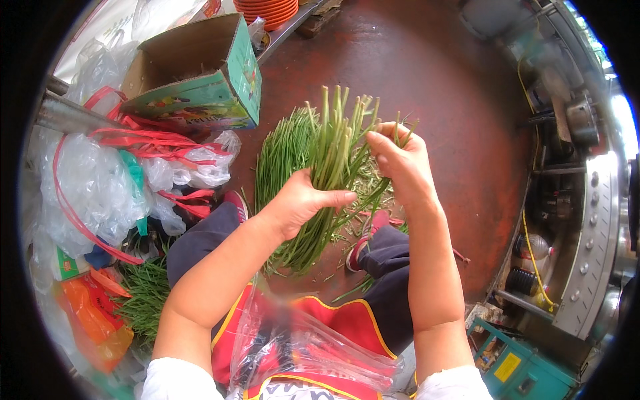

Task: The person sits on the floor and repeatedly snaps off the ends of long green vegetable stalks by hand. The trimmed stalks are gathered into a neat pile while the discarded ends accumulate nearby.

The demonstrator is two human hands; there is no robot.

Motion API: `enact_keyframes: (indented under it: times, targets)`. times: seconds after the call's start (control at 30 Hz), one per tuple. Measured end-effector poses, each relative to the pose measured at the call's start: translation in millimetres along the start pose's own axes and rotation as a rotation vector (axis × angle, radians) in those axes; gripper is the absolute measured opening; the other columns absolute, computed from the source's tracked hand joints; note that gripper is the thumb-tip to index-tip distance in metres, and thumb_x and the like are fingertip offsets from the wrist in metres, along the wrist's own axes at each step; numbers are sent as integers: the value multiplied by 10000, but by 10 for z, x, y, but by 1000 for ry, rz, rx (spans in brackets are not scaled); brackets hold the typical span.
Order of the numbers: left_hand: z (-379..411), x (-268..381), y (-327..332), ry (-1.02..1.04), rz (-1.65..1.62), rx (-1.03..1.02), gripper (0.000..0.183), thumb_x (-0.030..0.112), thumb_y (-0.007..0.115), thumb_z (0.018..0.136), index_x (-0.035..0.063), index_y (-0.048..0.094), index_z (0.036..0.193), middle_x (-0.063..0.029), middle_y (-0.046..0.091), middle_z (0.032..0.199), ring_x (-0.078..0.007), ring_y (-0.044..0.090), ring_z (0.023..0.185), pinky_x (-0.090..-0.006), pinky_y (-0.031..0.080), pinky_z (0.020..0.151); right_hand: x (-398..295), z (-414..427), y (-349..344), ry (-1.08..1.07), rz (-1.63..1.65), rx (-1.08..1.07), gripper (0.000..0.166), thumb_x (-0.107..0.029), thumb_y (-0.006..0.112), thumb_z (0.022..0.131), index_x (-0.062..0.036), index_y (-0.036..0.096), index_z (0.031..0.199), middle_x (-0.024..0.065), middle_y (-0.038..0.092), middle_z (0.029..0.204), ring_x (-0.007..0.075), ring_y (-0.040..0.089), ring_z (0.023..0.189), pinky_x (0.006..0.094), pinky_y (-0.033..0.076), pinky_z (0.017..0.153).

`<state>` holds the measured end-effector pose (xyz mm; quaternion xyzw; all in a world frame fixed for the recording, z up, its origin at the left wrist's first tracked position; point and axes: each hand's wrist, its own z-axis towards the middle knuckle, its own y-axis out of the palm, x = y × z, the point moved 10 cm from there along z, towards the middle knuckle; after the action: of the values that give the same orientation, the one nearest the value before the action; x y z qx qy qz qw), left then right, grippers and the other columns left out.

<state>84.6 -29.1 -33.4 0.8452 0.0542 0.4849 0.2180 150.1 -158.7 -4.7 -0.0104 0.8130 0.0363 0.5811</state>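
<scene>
My left hand (305,202) grips a thick bundle of long green stalks (332,150), likely garlic chives, with the pale cut ends pointing up and away from me. To its right, my right hand (402,155) pinches a few thin stalks between thumb and fingers, beside the bundle's upper part. Behind the bundle a larger pile of the same greens (285,150) lies on the floor. Short trimmed bits (372,182) are scattered between my feet, partly hidden by my hands and the bundle.
An open cardboard box (200,95) stands at the upper left, near stacked orange baskets or plates (267,12). Plastic bags (95,185) with red ties hang at the left, above more greens (145,295). A metal stove (587,240) lines the right, with a green metal case (525,360) below.
</scene>
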Motion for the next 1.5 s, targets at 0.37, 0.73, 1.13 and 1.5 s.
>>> enact_keyframes:
  times: [0.37, 0.73, 1.13, 1.5]
  targets:
    - [43, 59, -153, 42, -104, 43, 94, 127, 659, 805, 71, 586, 825, -1, 563, 706, -103, 522, 639, -249, 420, 599, -54, 33, -239, -71, 133, 157, 108, -159, 601, 891, -54, 583, 871, -45, 498, 641, -4, 330, 457, 169, 203, 394]
    - [12, 100, -310, 87, -12, 192, 102, 77, 668, 782, 57, 577, 822, -4, 558, 706, -103, 520, 635, -252, 419, 587, -60, 22, -117, -94, -217, 41, 206, -234, 634, 861, -46, 620, 780, -45, 541, 645, 30, 416, 573, 203, 347, 532]
    - [8, 78, -318, 76, 34, 221, 118, 65, 684, 768, 53, 586, 831, -5, 572, 731, -106, 525, 628, -254, 420, 578, 183, 2, 58, 75, -101, -90, 220, -256, 654, 851, -67, 635, 962, -59, 518, 655, 18, 399, 526, 176, 317, 471]
    - [2, 101, -327, 102, 47, 215, 123, 75, 692, 764, 51, 600, 842, -1, 578, 724, -101, 527, 630, -249, 422, 580, 108, 6, -34, 94, -49, -34, 196, -243, 631, 870, -87, 563, 774, -52, 491, 617, 5, 368, 467, 161, 246, 413]
